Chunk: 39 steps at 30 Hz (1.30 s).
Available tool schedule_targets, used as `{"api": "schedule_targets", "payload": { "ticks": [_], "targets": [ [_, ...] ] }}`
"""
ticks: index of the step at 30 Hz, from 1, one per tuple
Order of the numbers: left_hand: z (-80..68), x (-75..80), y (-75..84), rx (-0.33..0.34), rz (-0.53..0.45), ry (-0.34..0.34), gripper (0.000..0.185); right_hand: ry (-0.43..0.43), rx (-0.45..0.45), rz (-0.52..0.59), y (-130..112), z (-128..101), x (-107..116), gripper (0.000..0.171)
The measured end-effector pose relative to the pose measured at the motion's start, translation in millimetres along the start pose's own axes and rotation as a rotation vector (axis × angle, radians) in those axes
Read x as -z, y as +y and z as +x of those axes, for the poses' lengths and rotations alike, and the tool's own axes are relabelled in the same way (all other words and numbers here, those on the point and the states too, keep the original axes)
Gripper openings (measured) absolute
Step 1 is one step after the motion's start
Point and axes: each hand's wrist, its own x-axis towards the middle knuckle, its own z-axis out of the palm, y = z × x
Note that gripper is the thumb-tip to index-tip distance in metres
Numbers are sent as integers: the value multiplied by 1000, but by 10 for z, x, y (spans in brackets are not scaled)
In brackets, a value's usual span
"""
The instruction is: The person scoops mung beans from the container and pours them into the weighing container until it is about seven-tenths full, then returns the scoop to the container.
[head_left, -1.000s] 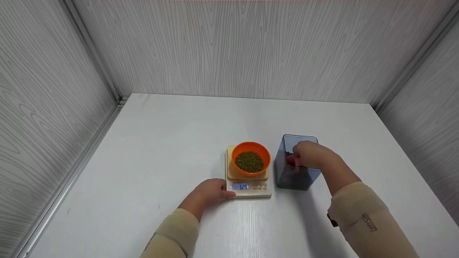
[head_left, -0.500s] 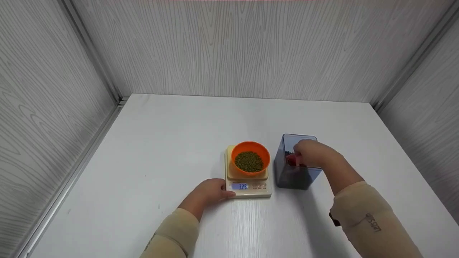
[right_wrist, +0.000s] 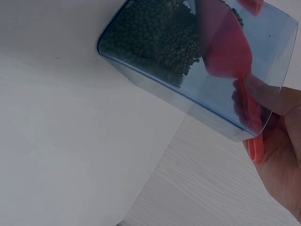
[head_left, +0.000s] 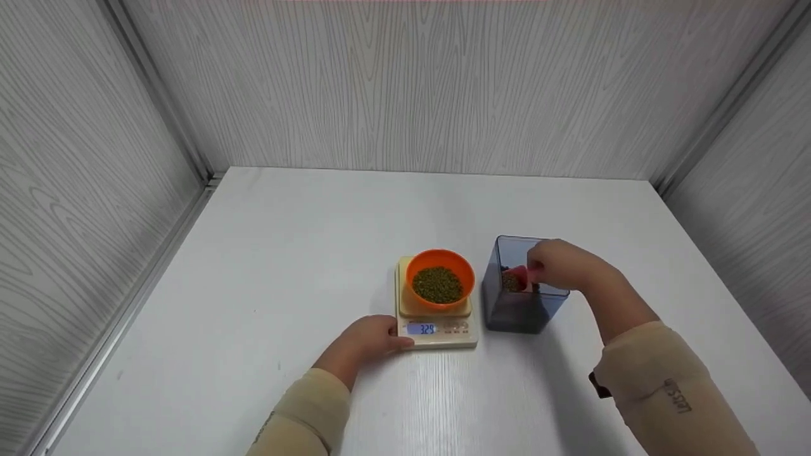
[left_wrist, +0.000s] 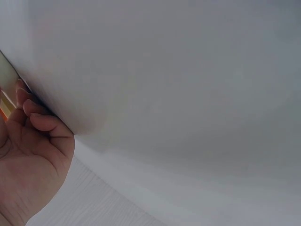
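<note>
Right hand grip raised red scoop, apparently loaded

It looked like a staged recording booth rather than a real kitchen: a white table was boxed in on three sides by pale wood-grain panels joined with metal corner strips. Only a scale with a bowl of green beans and a blue bin stood there, under even, flat light.
</note>
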Motion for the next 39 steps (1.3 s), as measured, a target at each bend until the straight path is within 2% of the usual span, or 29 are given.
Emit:
{"api": "schedule_targets", "payload": {
  "ticks": [7, 14, 20, 35, 39],
  "targets": [
    [-8, 0, 2, 0, -2, 5, 28, 46, -8, 37, 42, -63, 25, 4],
    [17, -1, -25, -24, 45, 11, 29, 104, 25, 58, 127, -146, 37, 5],
    [15, -1, -13, -18, 56, 9, 30, 141, 44, 96, 217, -183, 23, 7],
    [17, -20, -12, -8, 32, 7, 32, 135, 5, 225, 392, -287, 0, 10],
    [21, -26, -25, -14, 36, 10, 30, 148, 23, 246, 416, -313, -1, 9]
  ]
}}
